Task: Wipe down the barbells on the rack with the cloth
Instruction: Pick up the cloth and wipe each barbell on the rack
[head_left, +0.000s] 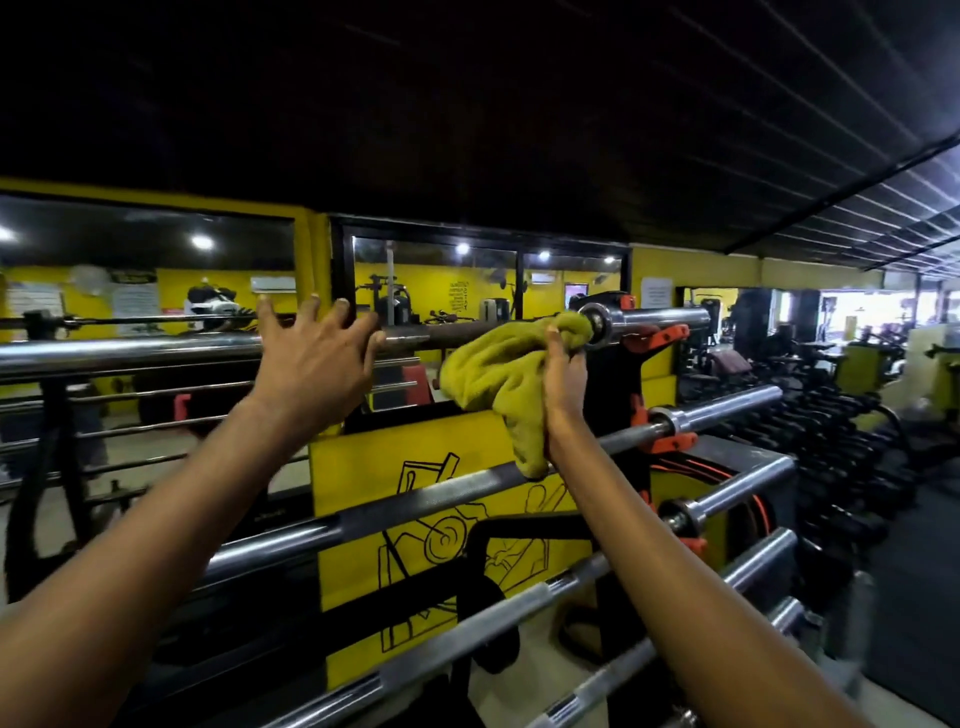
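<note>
**Desk:** What do the fingers show?

**Photographer:** The right hand (563, 374) curls its fingers around a bunched yellow-green cloth (493, 374). It presses one end of the cloth to the top barbell (156, 351), just beside the steel collar (597, 323). The rest of the cloth hangs down past the wrist. The left hand (317, 358) holds nothing. Its fingers are straight and spread in front of the same shaft, and I cannot tell whether the palm touches it.

**Desk:** How far along is the job?

**Photographer:** Early or midway, by my reading. The cloth is at the right end of the top bar's shaft, which suggests that bar is the one being wiped. The four lower barbells (415, 501) have no cloth or hand on them. No frame shows which bars are already clean, as the steel looks the same on all of them.

**Desk:** Counts?

**Photographer:** One cloth and two hands. Five barbells show sleeve ends on the right side of the rack (631, 384), stepped downward in orange cradles (660, 335). Thinner bars at the left are too blurred to count. One yellow panel (363, 467) sits behind the bars, and a row of dumbbells (831, 441) runs off to the right, too dark to count.
</note>
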